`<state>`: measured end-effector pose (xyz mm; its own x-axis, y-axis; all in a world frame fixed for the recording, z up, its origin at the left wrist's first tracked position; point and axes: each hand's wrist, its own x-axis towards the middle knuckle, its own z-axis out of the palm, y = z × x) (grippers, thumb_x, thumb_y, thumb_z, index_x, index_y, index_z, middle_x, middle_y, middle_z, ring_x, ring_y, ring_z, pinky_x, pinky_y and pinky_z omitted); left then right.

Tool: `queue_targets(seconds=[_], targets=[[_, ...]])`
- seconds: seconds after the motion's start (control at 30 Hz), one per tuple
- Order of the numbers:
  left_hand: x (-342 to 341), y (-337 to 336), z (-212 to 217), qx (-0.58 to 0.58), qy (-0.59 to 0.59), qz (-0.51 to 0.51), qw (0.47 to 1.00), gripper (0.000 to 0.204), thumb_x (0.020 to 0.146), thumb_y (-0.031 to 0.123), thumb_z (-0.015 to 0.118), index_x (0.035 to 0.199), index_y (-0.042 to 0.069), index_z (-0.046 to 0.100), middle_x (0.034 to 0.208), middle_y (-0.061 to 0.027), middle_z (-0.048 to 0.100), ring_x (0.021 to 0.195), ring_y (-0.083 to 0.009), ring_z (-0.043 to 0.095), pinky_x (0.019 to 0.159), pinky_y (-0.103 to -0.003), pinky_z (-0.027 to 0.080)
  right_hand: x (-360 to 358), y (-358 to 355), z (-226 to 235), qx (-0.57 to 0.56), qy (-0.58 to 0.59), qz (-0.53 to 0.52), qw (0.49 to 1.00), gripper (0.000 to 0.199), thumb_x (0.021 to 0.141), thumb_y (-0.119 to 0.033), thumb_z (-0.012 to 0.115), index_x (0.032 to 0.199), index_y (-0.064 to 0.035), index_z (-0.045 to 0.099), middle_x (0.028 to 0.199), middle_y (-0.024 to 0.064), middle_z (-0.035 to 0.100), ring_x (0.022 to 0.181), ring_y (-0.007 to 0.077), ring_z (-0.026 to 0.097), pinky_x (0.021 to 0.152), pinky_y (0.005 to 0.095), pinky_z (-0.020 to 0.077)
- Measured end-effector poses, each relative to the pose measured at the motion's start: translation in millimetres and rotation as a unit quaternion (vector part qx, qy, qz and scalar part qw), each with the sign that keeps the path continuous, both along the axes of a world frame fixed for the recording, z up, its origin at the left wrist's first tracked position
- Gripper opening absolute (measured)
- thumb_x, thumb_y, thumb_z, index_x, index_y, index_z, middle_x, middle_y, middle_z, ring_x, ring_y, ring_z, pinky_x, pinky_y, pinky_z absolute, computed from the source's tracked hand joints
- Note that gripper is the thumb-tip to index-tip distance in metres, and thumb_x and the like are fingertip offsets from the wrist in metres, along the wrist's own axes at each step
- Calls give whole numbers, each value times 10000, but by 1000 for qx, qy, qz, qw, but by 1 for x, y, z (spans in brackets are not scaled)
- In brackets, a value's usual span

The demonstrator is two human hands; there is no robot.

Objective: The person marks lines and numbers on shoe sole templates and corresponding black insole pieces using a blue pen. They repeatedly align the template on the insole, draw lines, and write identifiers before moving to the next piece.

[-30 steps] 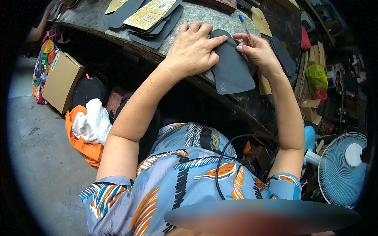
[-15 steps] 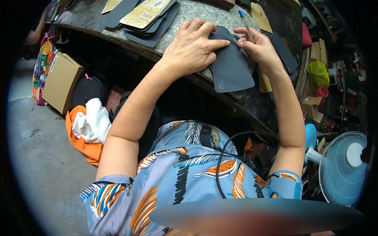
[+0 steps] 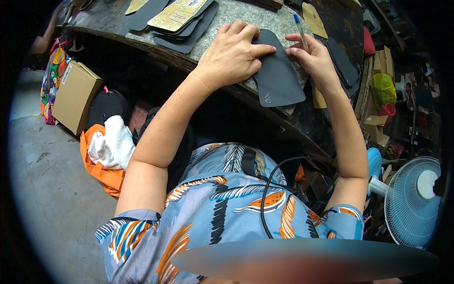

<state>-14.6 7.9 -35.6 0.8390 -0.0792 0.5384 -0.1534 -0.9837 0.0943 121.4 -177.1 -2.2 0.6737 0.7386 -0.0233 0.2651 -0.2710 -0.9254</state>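
Observation:
A flat black sheet piece [image 3: 281,80], wider at its near end and with a small light mark there, lies at the table's front edge and sticks out a little over it. My left hand [image 3: 231,57] holds it down from the left, index finger stretched across its upper part and the other fingers bent at its left edge. Upright in the fingers of my right hand [image 3: 314,59] is a pen [image 3: 301,34] with a blue end on top. That hand is just right of the piece; the pen's lower tip is hidden by the fingers.
Stacked black pieces with a yellowish patterned one [image 3: 175,16] on top lie at the far left of the grey slab [image 3: 236,14]. More black pieces [image 3: 343,66] sit to the right. A cardboard box [image 3: 75,99], an orange bag [image 3: 97,175] and a fan [image 3: 411,199] flank me.
The view has shifted slightly. My left hand stays on the black piece, and my right hand still holds the pen, now a little further right.

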Motion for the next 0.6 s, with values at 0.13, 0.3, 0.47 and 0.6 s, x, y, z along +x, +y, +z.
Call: queue_targets(seconds=[0.13,0.3,0.47,0.6], targets=[[0,1,0,-4,0,1,1000,335,821,256,586,1136,313,683,1117,-63,569,1118,-219,471,957,-394,385,-4,-11,6,-19,-33,-5,999,270,913,-98,577,1172,-24,598,959,16,638,822,56,567,735,192,446],[-2,-2,-1,0,2,11,1000,328,820,263,595,1130,312,686,1128,-62,573,1114,-219,479,961,-392,385,-13,-33,16,-35,-79,5,996,221,922,-98,576,1112,8,617,950,29,628,841,80,571,780,232,461],[0,2,-1,-28,-16,0,999,352,799,249,602,1143,230,671,1117,-80,573,1102,-241,495,965,-397,397,-35,-57,21,-149,-65,4,987,172,924,-111,580,1043,9,612,871,-3,589,786,66,555,724,225,452],[2,5,-5,-88,-51,-2,995,440,762,241,620,1185,118,619,1110,-99,571,1077,-264,516,955,-394,417,-49,-64,20,-82,115,-16,990,348,901,-119,623,1209,1,515,793,-35,535,566,4,433,492,165,338]])
